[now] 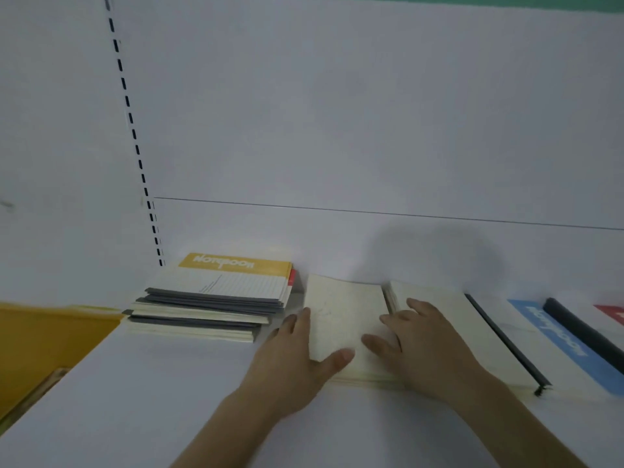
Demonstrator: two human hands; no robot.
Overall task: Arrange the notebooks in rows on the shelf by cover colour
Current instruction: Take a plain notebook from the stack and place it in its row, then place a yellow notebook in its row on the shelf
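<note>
A cream-covered notebook stack (344,315) lies flat on the white shelf (169,383). My left hand (297,352) holds its left edge, thumb on the cover and fingers along the side. My right hand (415,346) rests flat across this stack and the neighbouring cream notebook with a black spine (472,332). To the left stands a pile of notebooks topped by a yellow-banded one (233,275). At the right lie a blue-banded notebook (557,336), a dark spine (580,329) and a red-banded notebook (611,312), cut off by the frame.
The shelf's white back panel (337,130) rises behind the notebooks, with a slotted upright (135,146) at the left. A yellow surface (44,346) sits lower left, beyond the shelf's end.
</note>
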